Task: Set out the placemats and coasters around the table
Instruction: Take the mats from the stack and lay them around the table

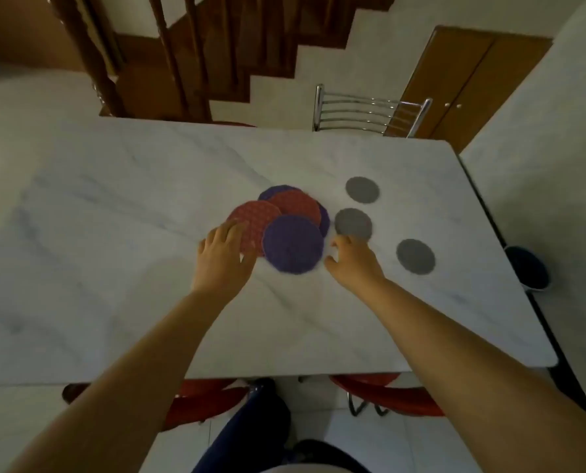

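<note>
Several round placemats lie overlapped in a pile at the middle of the marble table. A purple placemat is nearest me, a red placemat to its left, another red placemat behind, with purple ones underneath. Three grey coasters lie to the right: a far coaster, a middle coaster and a near coaster. My left hand rests its fingers on the left red placemat's edge. My right hand hovers open, fingertips touching the middle coaster's near edge.
A chrome chair stands at the table's far side, beside a wooden cabinet. Red chair seats sit under the near edge. A dark bowl-like thing is off the table's right edge. A wooden staircase is at the back.
</note>
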Demonstrator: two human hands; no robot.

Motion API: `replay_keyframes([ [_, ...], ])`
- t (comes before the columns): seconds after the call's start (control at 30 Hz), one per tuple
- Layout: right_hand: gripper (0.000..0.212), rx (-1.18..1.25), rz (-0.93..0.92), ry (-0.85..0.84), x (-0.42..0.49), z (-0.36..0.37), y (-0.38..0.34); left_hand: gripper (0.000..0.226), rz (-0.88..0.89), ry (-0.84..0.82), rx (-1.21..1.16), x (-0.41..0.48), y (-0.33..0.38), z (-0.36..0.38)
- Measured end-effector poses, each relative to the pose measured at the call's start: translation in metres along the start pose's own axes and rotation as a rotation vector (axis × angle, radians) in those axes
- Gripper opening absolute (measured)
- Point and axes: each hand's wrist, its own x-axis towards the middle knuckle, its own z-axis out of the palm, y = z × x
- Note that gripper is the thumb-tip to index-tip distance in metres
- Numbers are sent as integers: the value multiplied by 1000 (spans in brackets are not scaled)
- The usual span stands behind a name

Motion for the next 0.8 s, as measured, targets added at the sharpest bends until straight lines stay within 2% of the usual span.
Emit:
replay_keyframes([
  [0.07,47,66,81,-59,13,8,-3,47,-28,-24,-6,10,-8,6],
  [0.2,50,179,128,-186,40,18,-9,47,-73,-112,1,20,-20,18],
  [0.3,66,220,185,-221,60,26,-9,46,-115,-153,-1,20,-28,25],
  [0.43,81,178,222,-249,79,42,-10,46,-188,-192,-45,18,-34,35],
  [0.57,90,48,269,-195,84,53,-13,42,-253,-184,-107,11,-35,40],
  [0.7,77,80,301,-107,84,58,-9,38,-314,-189,-196,5,-35,46],
  [0.8,40,299,282,10,80,55,-6,34,-454,-180,-444,5,-32,49],
])
